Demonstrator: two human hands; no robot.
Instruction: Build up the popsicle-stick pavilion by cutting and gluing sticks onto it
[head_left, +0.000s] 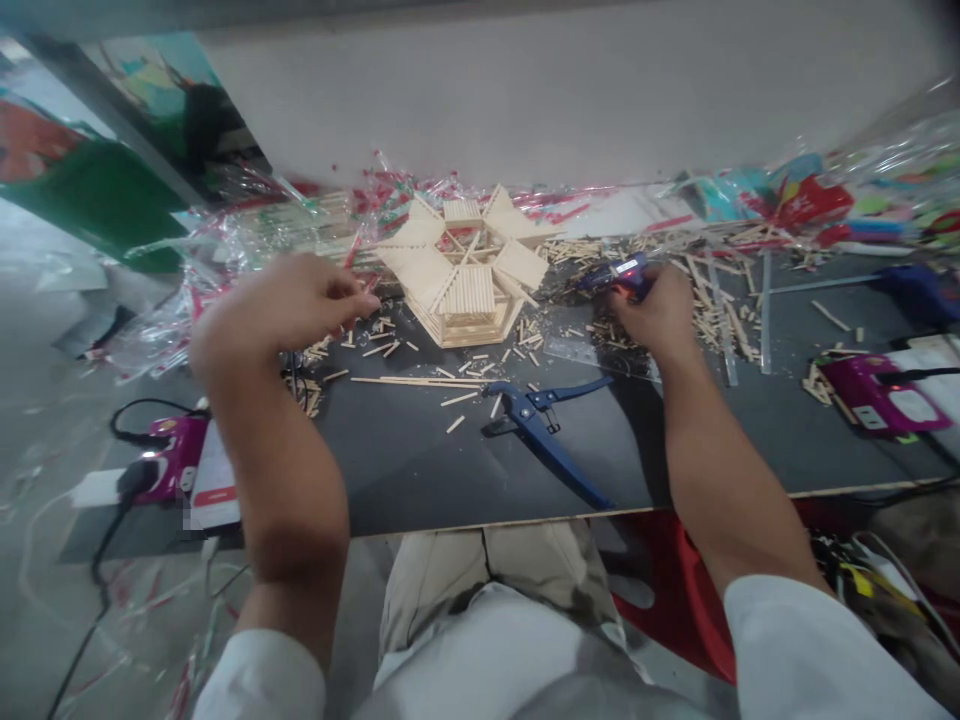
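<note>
A small house model of wooden sticks [465,275] stands at the back of a dark board [420,460]. My left hand [289,305] hovers just left of it, fingers pinched together; what they hold, if anything, is too small to make out. My right hand [656,310] is closed round a blue glue gun [619,273] to the right of the model, its tip pointing left toward the model. Short stick offcuts [375,345] lie scattered between my hands.
Blue cutting pliers [544,425] lie in the board's middle near a long thin stick [416,380]. A clear ruler [592,352] lies by my right hand. A purple device sits at each end [874,395], [172,455]. Crumpled cellophane [247,225] lines the back.
</note>
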